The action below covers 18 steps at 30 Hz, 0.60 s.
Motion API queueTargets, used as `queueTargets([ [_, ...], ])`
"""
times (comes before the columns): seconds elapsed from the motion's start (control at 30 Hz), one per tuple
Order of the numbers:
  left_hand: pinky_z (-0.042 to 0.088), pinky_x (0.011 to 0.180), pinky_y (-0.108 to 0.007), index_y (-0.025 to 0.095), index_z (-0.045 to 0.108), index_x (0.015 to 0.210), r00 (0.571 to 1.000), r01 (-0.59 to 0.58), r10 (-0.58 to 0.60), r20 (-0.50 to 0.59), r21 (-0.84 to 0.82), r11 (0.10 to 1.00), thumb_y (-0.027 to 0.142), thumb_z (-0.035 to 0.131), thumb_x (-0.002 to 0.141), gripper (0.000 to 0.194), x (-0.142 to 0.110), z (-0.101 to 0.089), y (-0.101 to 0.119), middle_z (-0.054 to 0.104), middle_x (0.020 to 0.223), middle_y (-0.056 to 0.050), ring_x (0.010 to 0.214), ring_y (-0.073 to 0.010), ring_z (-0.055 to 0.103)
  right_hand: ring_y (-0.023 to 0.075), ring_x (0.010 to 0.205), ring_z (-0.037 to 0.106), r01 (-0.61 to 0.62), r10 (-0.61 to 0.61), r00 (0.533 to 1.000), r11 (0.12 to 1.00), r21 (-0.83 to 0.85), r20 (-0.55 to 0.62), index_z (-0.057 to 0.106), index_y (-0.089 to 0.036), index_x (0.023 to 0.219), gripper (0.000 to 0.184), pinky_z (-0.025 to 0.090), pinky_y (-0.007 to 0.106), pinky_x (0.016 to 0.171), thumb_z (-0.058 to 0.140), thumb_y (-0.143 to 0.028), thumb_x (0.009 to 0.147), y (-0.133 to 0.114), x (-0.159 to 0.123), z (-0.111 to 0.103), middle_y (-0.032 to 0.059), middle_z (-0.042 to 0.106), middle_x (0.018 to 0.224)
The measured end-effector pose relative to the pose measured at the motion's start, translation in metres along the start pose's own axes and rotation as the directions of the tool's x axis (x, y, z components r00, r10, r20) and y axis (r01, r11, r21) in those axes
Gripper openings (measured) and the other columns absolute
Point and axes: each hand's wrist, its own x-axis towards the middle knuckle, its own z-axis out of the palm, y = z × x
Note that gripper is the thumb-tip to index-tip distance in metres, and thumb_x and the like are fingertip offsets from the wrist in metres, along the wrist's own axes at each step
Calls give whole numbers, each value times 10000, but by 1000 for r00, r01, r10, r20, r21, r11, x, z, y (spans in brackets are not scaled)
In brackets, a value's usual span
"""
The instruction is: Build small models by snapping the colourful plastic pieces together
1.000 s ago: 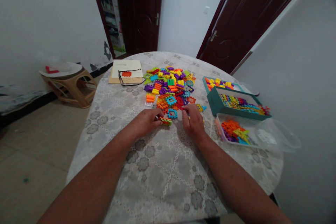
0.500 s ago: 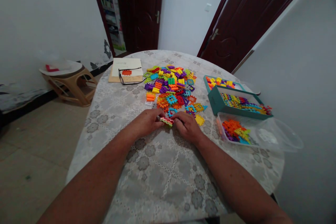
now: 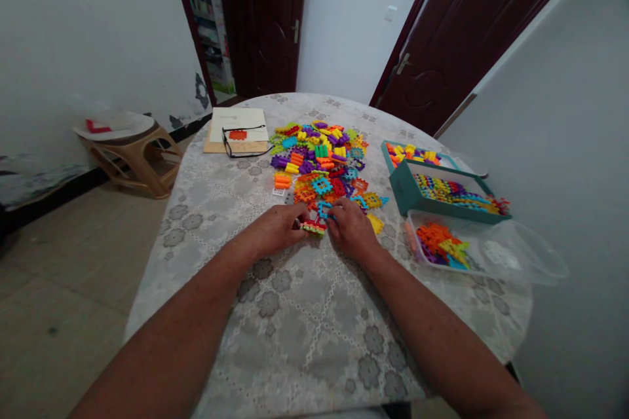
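Observation:
My left hand (image 3: 280, 228) pinches a small stack of interlocking building pieces (image 3: 313, 228), red on top with green and orange below, just above the tablecloth. My right hand (image 3: 354, 230) is closed at the near edge of the pile, its fingertips on a blue square building piece (image 3: 323, 209) with an open middle. Part of that blue piece is hidden behind the fingers. Beyond both hands spreads a heap of toothed plastic pieces (image 3: 322, 150) in many colours. A yellow piece (image 3: 376, 224) lies just right of my right hand.
To the right stand a teal box (image 3: 405, 193) of stacked pieces, a teal tray (image 3: 388, 158) behind it and a clear plastic tub (image 3: 474, 263) with its lid. Black-framed glasses (image 3: 248, 156) rest on papers (image 3: 246, 118) at the far left. A stool (image 3: 142, 163) stands beyond the table's left edge.
My right hand brought a red piece from the pile onto the stack in my left hand, then moved forward and right to the blue piece. My left hand has stayed nearly still.

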Motion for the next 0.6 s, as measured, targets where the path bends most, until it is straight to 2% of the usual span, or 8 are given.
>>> queueTargets([
  [0.1, 411, 730, -286, 246, 642, 991, 1000, -7, 8, 13, -4, 1000, 329, 703, 859, 168, 0, -1, 1, 716, 870, 5, 786, -181, 634, 274, 1128, 573, -7, 28, 985, 993, 122, -173, 613, -196, 1031, 116, 476, 412, 1001, 536, -188, 945, 1, 0, -2, 140, 633, 1158],
  [0.17, 413, 726, -286, 247, 648, 982, 1000, -4, 4, 19, -6, 1000, 327, 705, 850, 164, -1, -2, 2, 716, 866, 6, 785, -180, 633, 261, 1079, 588, -3, 54, 971, 977, 215, -231, 579, -207, 1004, 111, 480, 392, 962, 510, -181, 921, 1, -1, -5, 120, 635, 1097],
  [0.23, 415, 726, -287, 248, 654, 979, 1000, -5, 6, 12, -10, 1000, 314, 706, 839, 163, -1, -3, 3, 715, 849, 8, 787, -183, 636, 236, 959, 607, 6, 44, 985, 958, 287, -167, 567, -217, 974, 98, 482, 355, 873, 494, -190, 914, -3, -3, -10, 82, 642, 992],
  [0.3, 421, 728, -286, 247, 658, 986, 1000, -12, 12, 5, -15, 1000, 310, 703, 839, 166, -2, -3, 4, 719, 852, 7, 796, -185, 644, 213, 849, 606, -1, 14, 999, 947, 320, -40, 576, -220, 960, 99, 464, 323, 786, 486, -202, 924, -9, -5, -14, 48, 644, 901],
  [0.4, 440, 737, -280, 242, 665, 1052, 1000, -5, 5, -16, -19, 1000, 325, 705, 851, 221, -2, -3, 4, 735, 905, -6, 821, -186, 659, 195, 793, 609, -27, -2, 996, 945, 326, 88, 608, -220, 967, 121, 444, 297, 733, 487, -229, 969, -17, -7, -16, 30, 661, 860],
  [0.53, 471, 798, -292, 243, 681, 1196, 998, -35, 36, -49, 4, 999, 300, 712, 858, 344, 0, -3, 2, 751, 1029, -35, 883, -196, 678, 182, 843, 649, -13, -13, 997, 930, 367, 70, 663, -223, 1033, 186, 468, 281, 770, 493, -295, 1048, -20, -6, -12, 41, 710, 931],
  [0.6, 475, 819, -297, 252, 706, 1187, 997, -65, 66, -33, 26, 998, 298, 707, 869, 321, 0, -4, 2, 754, 1049, -36, 901, -200, 681, 183, 899, 674, 11, -29, 999, 913, 407, 40, 689, -222, 1068, 205, 489, 282, 816, 507, -317, 1062, -20, -5, -9, 54, 732, 988],
])
